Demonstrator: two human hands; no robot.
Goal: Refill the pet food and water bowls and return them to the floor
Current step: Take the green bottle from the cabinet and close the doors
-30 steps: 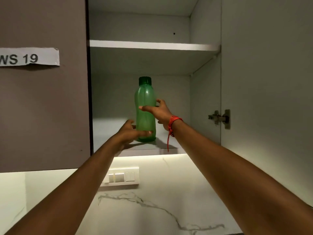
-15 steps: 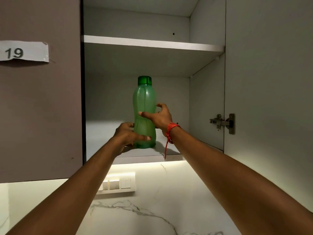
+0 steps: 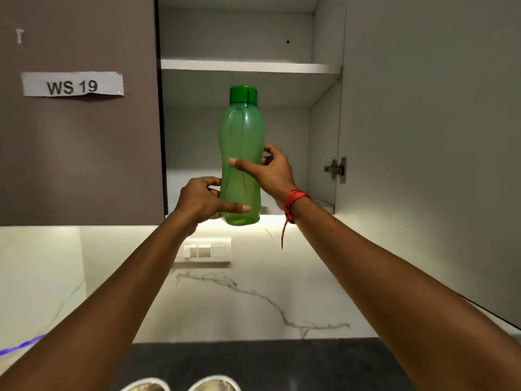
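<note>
A translucent green bottle (image 3: pixel 241 142) with a darker green cap is held upright in front of the open wall cabinet, its base just below the bottom shelf's edge. My left hand (image 3: pixel 200 199) grips it near the base, thumb across the front. My right hand (image 3: pixel 272 171) wraps its waist from the right; a red thread is tied at that wrist. Two metal bowl rims (image 3: pixel 146 385) (image 3: pixel 215 382) peek in at the bottom edge, side by side on the dark counter (image 3: pixel 282 362); their insides are mostly cut off.
The cabinet's open door (image 3: pixel 428 136) stands at the right with a hinge on its inner side. The closed left door (image 3: pixel 79 153) carries a "WS 19" label. A switch plate (image 3: pixel 204 250) is set in the white marble backsplash.
Both hands have drawn the bottle off the cabinet shelf, out toward me and lower. The view tipped down, bringing the counter and bowl rims into sight.
</note>
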